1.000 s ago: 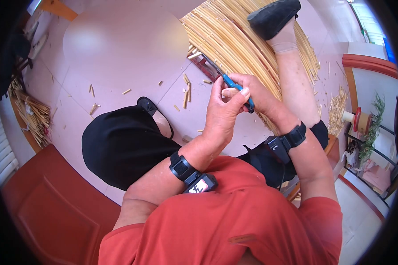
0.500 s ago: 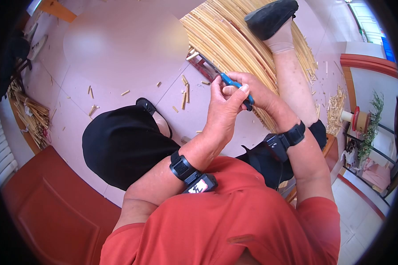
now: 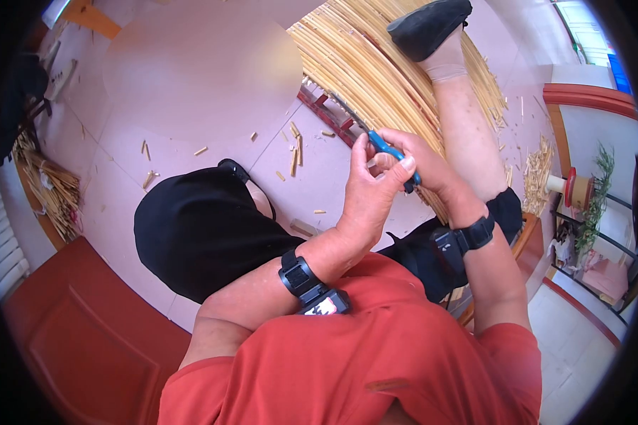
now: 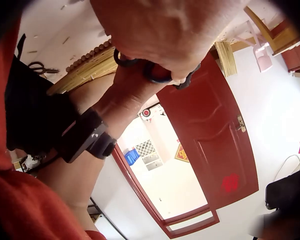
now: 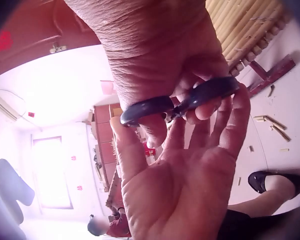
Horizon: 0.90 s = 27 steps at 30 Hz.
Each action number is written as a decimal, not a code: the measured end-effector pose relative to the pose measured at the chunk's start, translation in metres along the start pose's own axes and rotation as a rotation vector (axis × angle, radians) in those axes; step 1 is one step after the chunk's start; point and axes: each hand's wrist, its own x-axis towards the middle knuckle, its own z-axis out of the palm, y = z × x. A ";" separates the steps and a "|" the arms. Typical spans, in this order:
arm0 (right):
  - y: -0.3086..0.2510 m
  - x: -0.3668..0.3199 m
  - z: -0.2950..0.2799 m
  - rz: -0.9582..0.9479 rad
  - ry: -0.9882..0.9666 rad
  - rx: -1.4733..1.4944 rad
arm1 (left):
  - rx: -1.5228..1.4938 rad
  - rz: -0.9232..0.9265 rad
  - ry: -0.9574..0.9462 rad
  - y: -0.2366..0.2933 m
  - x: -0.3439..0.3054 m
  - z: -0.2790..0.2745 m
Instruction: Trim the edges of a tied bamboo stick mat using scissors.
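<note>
A pair of scissors (image 3: 384,146) with blue handles points its dark blades up and left along the edge of a mat of straw-coloured stalks (image 3: 376,64). My right hand (image 3: 420,159) holds them, its fingers through the handle loops, as the right wrist view shows. My left hand (image 3: 367,202) grips the same handles from outside, with its thumb (image 5: 127,145) against one loop and its fingers at the other. The stalks' cut ends (image 5: 250,57) line up along the mat's edge, close to the blades.
A red wooden frame (image 3: 326,110) juts from under the mat. Short cut stalk pieces (image 3: 295,149) litter the tiled floor. A foot in a black shoe (image 3: 432,32) rests over the mat. More stalk bundles (image 3: 49,188) lie at the left, near a red panelled surface (image 3: 85,333).
Both hands and the scissors have drawn back from the mat's edge, down and slightly right. The short stalk piece seen at the blade tips before no longer shows there.
</note>
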 end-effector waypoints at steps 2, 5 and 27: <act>0.006 0.013 -0.002 -0.138 -0.017 -0.031 | -0.005 -0.005 0.016 0.003 0.003 0.001; -0.015 0.018 0.002 -0.043 -0.076 -0.042 | 0.021 -0.009 0.121 0.012 0.007 0.001; -0.035 0.044 -0.013 -0.018 -0.246 -0.069 | -0.009 0.015 0.122 0.028 0.034 -0.006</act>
